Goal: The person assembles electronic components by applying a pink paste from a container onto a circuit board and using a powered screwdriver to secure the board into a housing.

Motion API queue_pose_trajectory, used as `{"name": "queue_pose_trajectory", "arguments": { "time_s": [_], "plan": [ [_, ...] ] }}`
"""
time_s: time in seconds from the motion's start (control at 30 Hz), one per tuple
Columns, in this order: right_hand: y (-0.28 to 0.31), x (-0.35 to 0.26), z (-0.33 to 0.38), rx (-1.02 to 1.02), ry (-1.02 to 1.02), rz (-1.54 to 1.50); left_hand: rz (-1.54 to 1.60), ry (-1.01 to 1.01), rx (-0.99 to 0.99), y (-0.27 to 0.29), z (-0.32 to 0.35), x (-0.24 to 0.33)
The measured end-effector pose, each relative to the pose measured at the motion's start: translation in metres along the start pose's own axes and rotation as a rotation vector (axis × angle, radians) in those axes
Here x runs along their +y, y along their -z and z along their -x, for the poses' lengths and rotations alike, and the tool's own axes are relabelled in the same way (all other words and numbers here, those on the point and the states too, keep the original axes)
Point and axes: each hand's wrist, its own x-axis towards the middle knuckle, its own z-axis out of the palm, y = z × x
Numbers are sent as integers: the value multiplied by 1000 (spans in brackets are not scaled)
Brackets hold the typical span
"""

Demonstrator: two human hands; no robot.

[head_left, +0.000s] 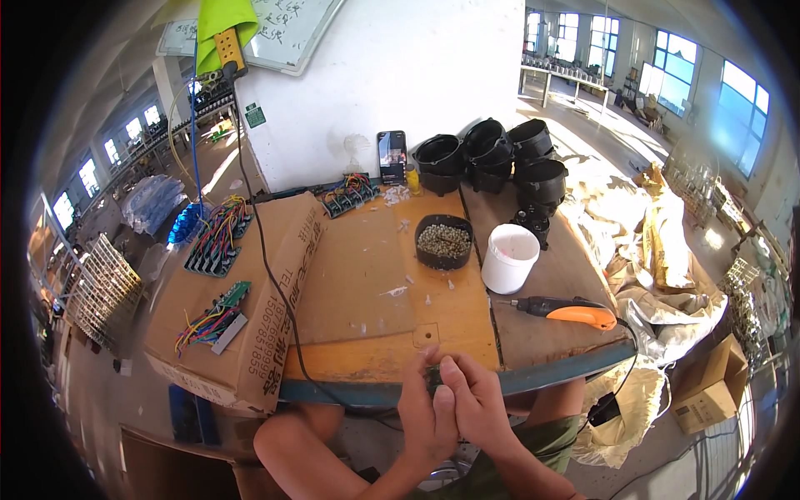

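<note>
A small dark part (434,378), mostly hidden, is gripped between the curled fingers of the left hand (427,408) and right hand (475,402) at the near edge of the worktop (468,337), beyond which stand a black bowl (433,259) of pellets (444,239) and, to its right, a white tub (509,265).

Tabletop (458,325): wood, smooth, slight sheen. Carton (283,233): matt cardboard. Tub (507,271): smooth plastic. Small parts (446,240): shiny metal. Sacking (617,258): rough, creased. Piece (433,377) between fingers (454,375): finish obscured.
</note>
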Motion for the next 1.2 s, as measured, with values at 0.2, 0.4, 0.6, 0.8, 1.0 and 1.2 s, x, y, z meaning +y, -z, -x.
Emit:
{"name": "queue_pose_trajectory", "arguments": {
  "time_s": [0.2,0.4,0.6,0.8,1.0,1.2],
  "plan": [
    [-1,21,-10,24,97,-232,-43,-70,-2,-6,7,-9],
    [20,11,-19,-97,-45,16,-117,14,-380,24,-5,0],
    [68,-26,-51,22,300,748,-362,141,-404,27,-26,11],
    [119,-32,-144,247,435,1090,-49,196,-343,22,-9,-2],
    [149,-21,-173,219,465,1302,-29,231,-386,20,-6,-5],
    [139,-33,-172,27,483,1189,0,267,-397,20,-7,-5]
  ]
}}
